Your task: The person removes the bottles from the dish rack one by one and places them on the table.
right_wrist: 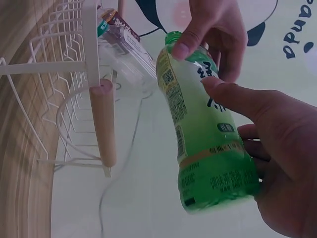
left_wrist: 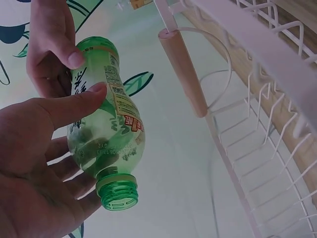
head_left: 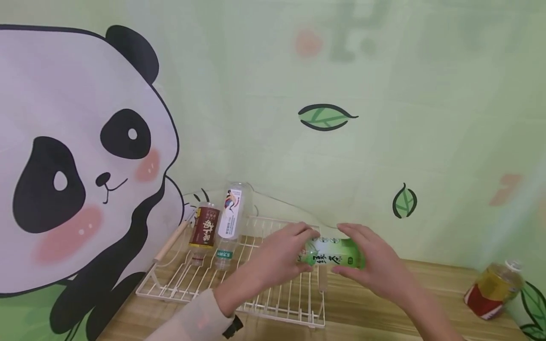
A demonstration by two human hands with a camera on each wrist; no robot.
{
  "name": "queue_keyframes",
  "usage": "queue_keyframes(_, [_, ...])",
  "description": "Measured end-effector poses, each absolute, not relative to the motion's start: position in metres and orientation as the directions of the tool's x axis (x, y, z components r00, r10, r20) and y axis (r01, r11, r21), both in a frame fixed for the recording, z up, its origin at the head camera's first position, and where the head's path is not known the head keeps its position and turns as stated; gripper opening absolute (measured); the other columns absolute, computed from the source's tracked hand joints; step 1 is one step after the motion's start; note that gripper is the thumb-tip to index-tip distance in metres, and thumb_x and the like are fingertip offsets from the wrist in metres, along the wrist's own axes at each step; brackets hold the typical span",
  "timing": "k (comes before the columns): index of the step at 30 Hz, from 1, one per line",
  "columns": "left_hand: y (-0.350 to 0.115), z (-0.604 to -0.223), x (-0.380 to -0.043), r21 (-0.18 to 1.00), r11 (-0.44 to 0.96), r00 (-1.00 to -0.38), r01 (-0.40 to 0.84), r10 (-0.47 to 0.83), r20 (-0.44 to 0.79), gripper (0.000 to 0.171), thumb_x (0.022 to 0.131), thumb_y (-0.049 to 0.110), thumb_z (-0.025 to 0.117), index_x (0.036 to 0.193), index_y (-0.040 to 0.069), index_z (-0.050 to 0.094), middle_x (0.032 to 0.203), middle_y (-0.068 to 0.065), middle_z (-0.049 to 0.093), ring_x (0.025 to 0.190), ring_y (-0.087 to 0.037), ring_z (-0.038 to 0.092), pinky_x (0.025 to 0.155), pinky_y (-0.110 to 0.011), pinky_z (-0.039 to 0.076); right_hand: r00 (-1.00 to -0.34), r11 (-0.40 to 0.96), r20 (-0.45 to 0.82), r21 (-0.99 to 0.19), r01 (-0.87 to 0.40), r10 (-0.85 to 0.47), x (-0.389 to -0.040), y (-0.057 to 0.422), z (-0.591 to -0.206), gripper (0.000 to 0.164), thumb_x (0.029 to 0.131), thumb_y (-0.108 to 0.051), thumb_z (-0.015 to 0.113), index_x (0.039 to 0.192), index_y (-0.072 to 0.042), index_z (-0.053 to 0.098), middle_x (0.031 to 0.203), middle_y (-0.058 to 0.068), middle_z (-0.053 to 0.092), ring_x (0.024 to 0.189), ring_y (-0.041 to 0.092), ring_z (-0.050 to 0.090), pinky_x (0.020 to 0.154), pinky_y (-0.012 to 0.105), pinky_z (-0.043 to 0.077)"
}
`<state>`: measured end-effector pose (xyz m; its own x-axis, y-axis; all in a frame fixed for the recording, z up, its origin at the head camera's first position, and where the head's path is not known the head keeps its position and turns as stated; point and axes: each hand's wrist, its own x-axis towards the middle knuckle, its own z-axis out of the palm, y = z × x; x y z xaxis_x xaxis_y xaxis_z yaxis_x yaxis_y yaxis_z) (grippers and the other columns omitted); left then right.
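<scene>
A green plastic tea bottle (head_left: 332, 252) lies sideways between both hands, above the right side of a white wire rack (head_left: 277, 310). My left hand (head_left: 281, 253) grips its neck half, thumb on the label and fingers behind. My right hand (head_left: 375, 265) grips the base half, with the thumb across the label. In the left wrist view the bottle's threaded green neck (left_wrist: 118, 192) points down past the left fingers. The bottle's darker green base (right_wrist: 218, 181) faces the camera in the right wrist view.
Two bottles stand neck-down at the rack's left: a dark-red-labelled bottle (head_left: 204, 226) and a white-labelled clear bottle (head_left: 230, 215). Wooden handles (head_left: 172, 241) sit on the rack's sides. A yellow-and-red bottle (head_left: 492, 290) stands at the far right of the wooden table (head_left: 384, 308). A panda-printed curtain (head_left: 273, 142) hangs behind.
</scene>
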<state>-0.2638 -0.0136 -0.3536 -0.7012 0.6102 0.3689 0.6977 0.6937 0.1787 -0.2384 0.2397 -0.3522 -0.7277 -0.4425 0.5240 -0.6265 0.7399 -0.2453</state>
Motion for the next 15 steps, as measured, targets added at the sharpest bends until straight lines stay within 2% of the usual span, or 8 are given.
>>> queue_keyframes(4, [-0.012,-0.354,-0.261,0.178,0.683,-0.692,0.708,0.621,0.369,0.073,0.085,0.031,0.092,0.148,0.015,0.059,0.144,0.003,0.060,0.128,-0.014,0.059,0.105,-0.027,0.053,-0.712,0.762,0.519,-0.164,-0.626,-0.474,-0.237,0.233,-0.354,0.081,0.077,-0.032,0.097,0.144,-0.005,0.061,0.142,0.013,0.064,0.122,0.033,0.065,0.090,0.048,0.061])
queue_keyframes(10, [-0.011,-0.354,-0.260,0.216,0.667,-0.693,0.713,0.623,0.363,0.072,0.085,0.026,0.092,0.147,0.012,0.059,0.145,0.001,0.060,0.124,-0.013,0.062,0.104,-0.025,0.053,-0.665,0.768,0.526,-0.035,-0.640,-0.530,-0.240,0.226,-0.359,0.077,0.077,-0.032,0.097,0.139,-0.001,0.064,0.131,0.012,0.069,0.118,0.031,0.066,0.094,0.049,0.060])
queue_keyframes(15, [-0.011,-0.354,-0.259,0.221,0.657,-0.686,0.721,0.628,0.369,0.071,0.084,0.025,0.093,0.146,0.011,0.060,0.144,0.000,0.061,0.123,-0.014,0.063,0.104,-0.025,0.053,-0.640,0.764,0.549,-0.005,-0.645,-0.537,-0.242,0.224,-0.363,0.070,0.076,-0.029,0.098,0.133,-0.002,0.067,0.125,0.009,0.071,0.113,0.027,0.068,0.088,0.046,0.061])
